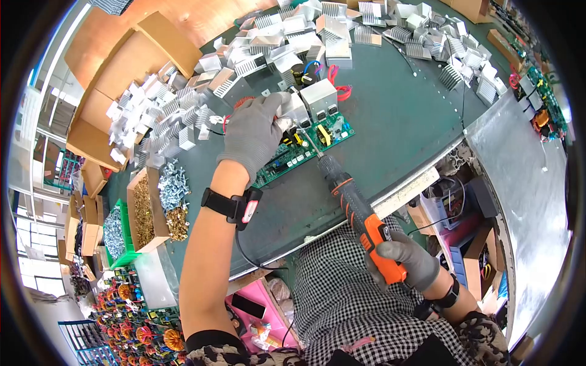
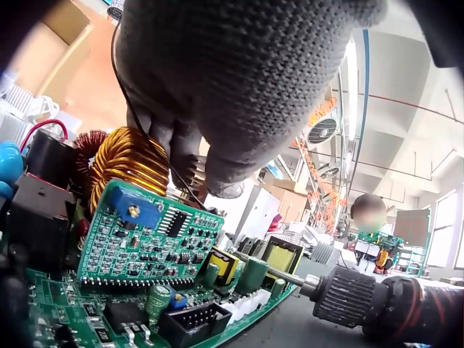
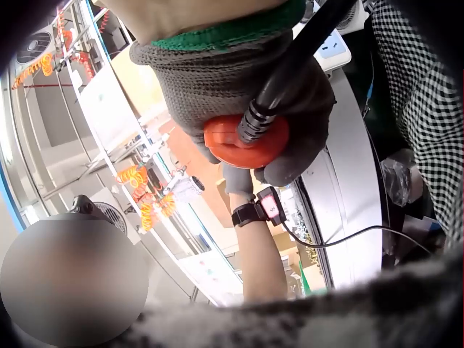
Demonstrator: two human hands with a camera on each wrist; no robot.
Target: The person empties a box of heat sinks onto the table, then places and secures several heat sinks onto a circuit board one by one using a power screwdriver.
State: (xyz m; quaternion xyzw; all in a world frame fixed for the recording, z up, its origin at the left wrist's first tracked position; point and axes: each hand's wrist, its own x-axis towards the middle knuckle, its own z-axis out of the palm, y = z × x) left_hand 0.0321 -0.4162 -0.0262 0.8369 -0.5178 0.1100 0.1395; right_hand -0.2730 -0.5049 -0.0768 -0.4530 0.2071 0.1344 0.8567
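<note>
A green circuit board (image 1: 343,132) lies on the bench, crowded with parts and two aluminium heat sinks. My gloved left hand (image 1: 253,131) reaches over its left side and pinches the nearer heat sink (image 1: 296,111). In the left wrist view, the fingers come down behind a copper-wound coil (image 2: 129,165) and a small upright board (image 2: 148,235); what the fingertips touch is partly hidden. My gloved right hand (image 1: 410,259) grips an orange and black electric screwdriver (image 1: 361,219) by its rear end. Its bit (image 2: 290,277) points in among the parts by the heat sinks.
Many loose heat sinks (image 1: 287,46) are heaped along the back of the bench and beside a cardboard box (image 1: 101,128). At left are a box of brass-coloured screws (image 1: 144,213), loose silver screws (image 1: 174,183) and a green bin (image 1: 127,253). Finished-looking boards (image 1: 137,323) stand lower left.
</note>
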